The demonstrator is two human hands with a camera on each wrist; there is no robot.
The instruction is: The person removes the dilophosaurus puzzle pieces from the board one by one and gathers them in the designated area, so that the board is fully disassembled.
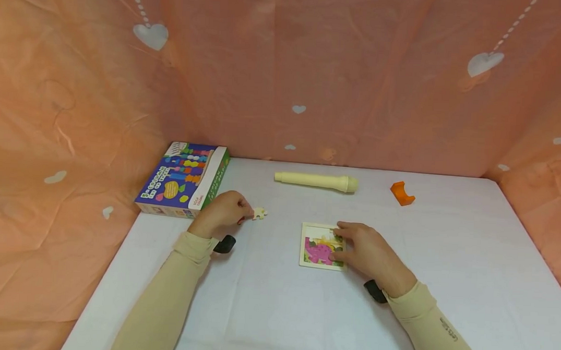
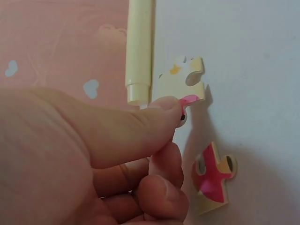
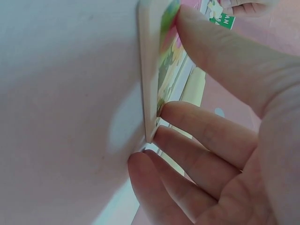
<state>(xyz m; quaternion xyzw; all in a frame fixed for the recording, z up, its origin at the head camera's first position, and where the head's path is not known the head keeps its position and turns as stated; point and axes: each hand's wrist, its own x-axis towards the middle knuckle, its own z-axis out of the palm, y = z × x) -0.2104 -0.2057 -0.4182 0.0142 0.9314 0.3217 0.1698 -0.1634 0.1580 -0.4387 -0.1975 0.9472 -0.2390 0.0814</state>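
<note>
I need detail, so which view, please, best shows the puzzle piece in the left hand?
The left wrist view: the puzzle piece is large there, though the left hand covers part. The head view shows it small; the right wrist view, tiny near the top edge.

Two hands (image 1: 222, 213) (image 1: 371, 253), two loose pieces (image 2: 174, 86) (image 2: 213, 180); one frame (image 1: 321, 266), box (image 1: 181, 181), tube (image 1: 313, 181), arch (image 1: 399, 195).

Around the puzzle tray (image 1: 321, 267) on the surface (image 1: 265, 310), I see the toy microphone (image 1: 313, 180) at twelve o'clock, the arched block (image 1: 401, 197) at two and the right hand (image 1: 370, 252) touching the edge at three. Toward ten, the left hand (image 1: 224, 209) holds a loose piece (image 1: 259, 212), with the box (image 1: 181, 178) farther out.
</note>
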